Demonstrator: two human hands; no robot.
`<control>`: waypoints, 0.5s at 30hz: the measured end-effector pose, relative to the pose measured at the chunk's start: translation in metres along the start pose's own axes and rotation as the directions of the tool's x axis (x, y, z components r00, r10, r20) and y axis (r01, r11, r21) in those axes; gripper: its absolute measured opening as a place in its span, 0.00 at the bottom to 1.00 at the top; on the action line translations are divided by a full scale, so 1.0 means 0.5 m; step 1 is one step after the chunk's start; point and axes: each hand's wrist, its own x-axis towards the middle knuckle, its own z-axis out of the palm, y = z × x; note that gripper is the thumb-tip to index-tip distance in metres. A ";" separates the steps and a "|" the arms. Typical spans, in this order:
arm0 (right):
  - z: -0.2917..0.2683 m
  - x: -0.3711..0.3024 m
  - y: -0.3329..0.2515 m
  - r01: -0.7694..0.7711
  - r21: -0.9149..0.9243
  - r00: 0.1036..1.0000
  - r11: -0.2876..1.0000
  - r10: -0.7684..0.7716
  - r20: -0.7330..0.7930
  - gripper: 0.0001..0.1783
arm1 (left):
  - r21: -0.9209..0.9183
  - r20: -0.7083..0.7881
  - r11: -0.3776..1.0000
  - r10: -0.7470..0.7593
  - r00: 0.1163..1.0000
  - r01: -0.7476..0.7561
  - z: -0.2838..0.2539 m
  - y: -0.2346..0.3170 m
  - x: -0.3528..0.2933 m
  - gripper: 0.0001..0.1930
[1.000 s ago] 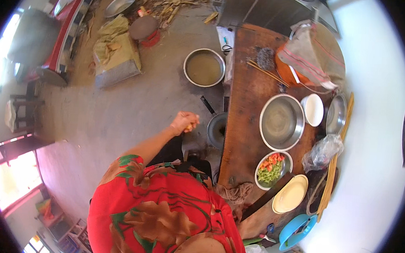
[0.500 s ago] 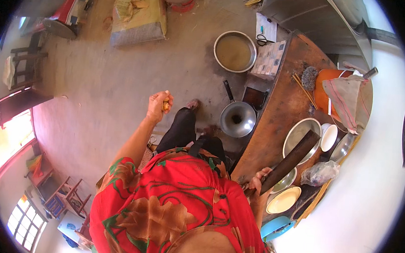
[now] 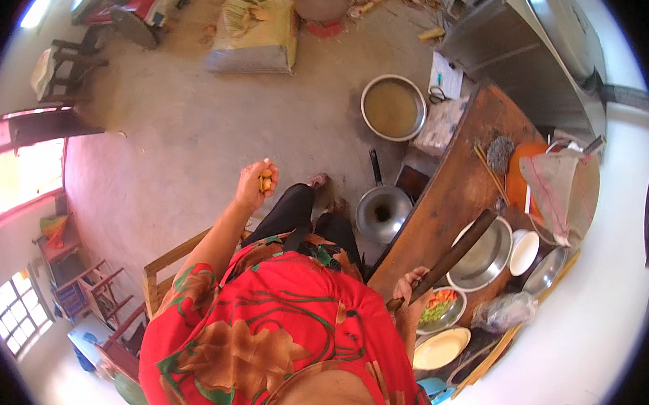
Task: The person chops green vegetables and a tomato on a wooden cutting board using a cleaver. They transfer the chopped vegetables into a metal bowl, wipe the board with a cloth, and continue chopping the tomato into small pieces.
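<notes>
My left hand point(image 3: 252, 185) is raised over the floor, fingers curled round several small yellowish-brown pieces point(image 3: 266, 180) of a kind I cannot make out. A pale tip shows at the top of its fingers. At the wooden table, my right hand point(image 3: 408, 284) grips a long dark brown bar point(image 3: 458, 251) near its lower end. The bar slants up and right, passing in front of a wide steel basin point(image 3: 496, 257). Beside that hand is a steel bowl point(image 3: 456, 316) of chopped orange and green pieces.
A wok point(image 3: 405, 212) stands low beside the table point(image 3: 455, 162). Beyond it is a basin of murky water point(image 3: 394, 107). A cream bowl point(image 3: 441, 349), white bowl point(image 3: 524, 252) and plastic bag point(image 3: 506, 312) crowd the table's right. A filled sack point(image 3: 252, 37) lies on the floor.
The view has shifted, and the chopped orange and green pieces in the bowl show more plainly. Both hands keep their holds; the bar covers less of the steel basin and bowl.
</notes>
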 end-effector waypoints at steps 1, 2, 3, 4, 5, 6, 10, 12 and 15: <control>-0.005 0.005 0.001 0.003 0.008 1.000 1.000 -0.003 0.003 0.25 | -0.012 -0.009 1.000 0.017 1.000 -0.017 -0.006 0.000 -0.014 0.15; -0.005 0.013 -0.002 0.020 -0.043 0.999 0.999 -0.018 0.035 0.24 | -0.025 -0.046 1.000 0.004 0.999 -0.005 -0.016 0.000 -0.027 0.15; -0.004 0.019 0.000 0.025 -0.041 0.998 0.999 -0.023 0.055 0.24 | -0.033 -0.050 0.999 0.015 0.999 -0.017 -0.025 0.001 -0.037 0.15; -0.001 0.024 0.003 0.028 -0.040 0.997 0.999 -0.025 0.076 0.24 | -0.041 -0.057 0.999 0.026 0.998 -0.028 -0.035 0.004 -0.050 0.15; 0.001 0.030 0.006 0.032 -0.043 0.996 0.999 -0.028 0.088 0.24 | -0.051 -0.059 0.998 0.028 0.998 -0.031 -0.041 0.004 -0.060 0.15; 0.009 0.036 0.009 0.019 -0.020 0.995 1.000 -0.017 0.102 0.23 | -0.050 -0.091 0.999 0.014 0.996 -0.019 -0.046 0.008 -0.074 0.15; 0.075 0.065 -0.004 -0.058 -0.088 0.990 0.994 0.069 0.125 0.23 | -0.105 -0.146 0.994 0.016 0.989 -0.032 -0.091 0.019 -0.086 0.15; 0.118 0.080 -0.007 -0.022 -0.104 0.983 0.994 0.041 0.177 0.22 | -0.149 -0.153 0.988 0.026 0.988 -0.049 -0.119 0.030 -0.072 0.15; 0.214 0.103 -0.008 0.010 -0.156 0.982 0.988 0.020 0.188 0.22 | -0.251 -0.161 0.967 -0.001 0.987 -0.040 -0.179 0.045 -0.037 0.15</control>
